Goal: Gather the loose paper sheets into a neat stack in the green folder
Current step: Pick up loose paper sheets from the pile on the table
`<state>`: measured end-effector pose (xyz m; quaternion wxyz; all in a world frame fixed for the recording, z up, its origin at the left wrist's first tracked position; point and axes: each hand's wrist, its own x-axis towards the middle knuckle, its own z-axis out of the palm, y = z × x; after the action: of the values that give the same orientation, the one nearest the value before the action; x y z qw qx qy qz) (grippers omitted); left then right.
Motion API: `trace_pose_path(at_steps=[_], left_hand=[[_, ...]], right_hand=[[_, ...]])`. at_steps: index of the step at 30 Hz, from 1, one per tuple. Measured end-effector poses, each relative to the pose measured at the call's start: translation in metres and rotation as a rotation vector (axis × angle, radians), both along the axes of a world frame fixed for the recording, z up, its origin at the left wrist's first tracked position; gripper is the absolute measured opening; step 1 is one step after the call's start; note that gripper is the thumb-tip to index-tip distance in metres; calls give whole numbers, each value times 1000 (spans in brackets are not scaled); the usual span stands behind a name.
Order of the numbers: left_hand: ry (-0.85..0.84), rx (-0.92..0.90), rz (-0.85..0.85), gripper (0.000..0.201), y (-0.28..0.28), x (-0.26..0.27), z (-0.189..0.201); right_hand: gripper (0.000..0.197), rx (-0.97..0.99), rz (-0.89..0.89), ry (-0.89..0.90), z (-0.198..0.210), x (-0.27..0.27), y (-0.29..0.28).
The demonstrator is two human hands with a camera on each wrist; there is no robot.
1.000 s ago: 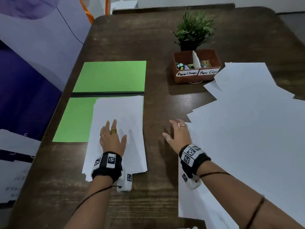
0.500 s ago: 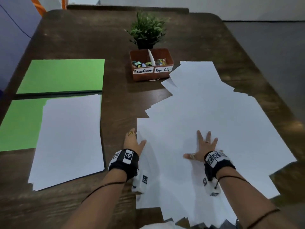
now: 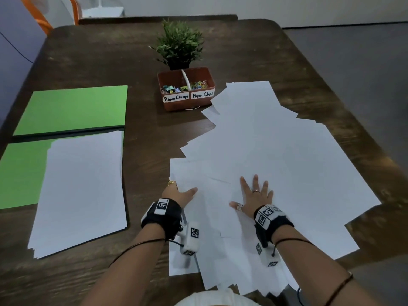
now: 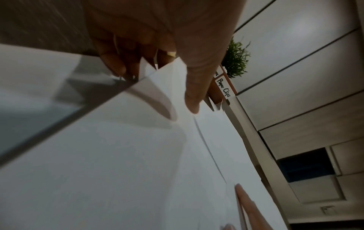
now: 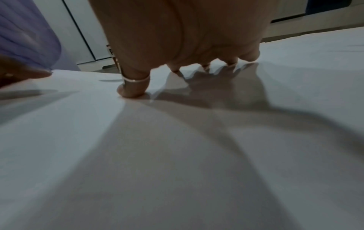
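The green folder (image 3: 70,109) lies open at the table's left. A neat stack of white paper (image 3: 81,188) rests on its near half, overhanging the front edge. Loose paper sheets (image 3: 276,162) lie fanned out over the right of the table. My left hand (image 3: 178,193) is at their left edge, and in the left wrist view its fingers (image 4: 118,62) curl under the loose paper sheets (image 4: 138,155) with the thumb on top. My right hand (image 3: 256,195) lies flat on the sheets with its fingers spread. The right hand (image 5: 187,65) presses on the paper (image 5: 177,155) in the right wrist view.
A brown box (image 3: 187,100) labelled Paper Clamps and Paper Clips stands behind the sheets, with a small potted plant (image 3: 178,45) behind it. An orange chair (image 3: 55,12) stands at the far left corner. The sheets reach near the table's right edge (image 3: 364,133).
Both hands have left the stack in the folder and moved right onto the loose sheets. The left hand's fingers have slipped under their left edge; the right hand has spread flat.
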<state>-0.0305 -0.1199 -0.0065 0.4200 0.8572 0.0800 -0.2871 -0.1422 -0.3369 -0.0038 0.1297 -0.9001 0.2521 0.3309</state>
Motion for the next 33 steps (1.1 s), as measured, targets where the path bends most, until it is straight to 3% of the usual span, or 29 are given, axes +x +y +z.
trace_pose_path(at_steps=[4,8,12,16,21,24,29,33], left_hand=[[-93,113,-112,26,2,-3,-3],[-46,-43,9,14,2,-7,-16],[-28,-74,142,28,0,-8,-21],[-147,14,84,34,-4,-16,-13],[-234,-19,99,32,-10,-23,-9],[-201,-12,80,40,-9,-18,-8],[105,-154,341,74,-10,-2,-5],[102,-132,245,61,-13,7,4]], right_hand=[[80,-9,77,-28,-2,-9,4],[78,-33,104,-1,2,-10,9],[77,-25,175,13,5,-21,9],[76,-15,227,-2,2,-34,9],[77,45,369,-3,0,-46,9],[79,43,400,-1,-2,-50,7],[81,57,410,3,0,-49,6],[79,61,433,6,3,-52,4]])
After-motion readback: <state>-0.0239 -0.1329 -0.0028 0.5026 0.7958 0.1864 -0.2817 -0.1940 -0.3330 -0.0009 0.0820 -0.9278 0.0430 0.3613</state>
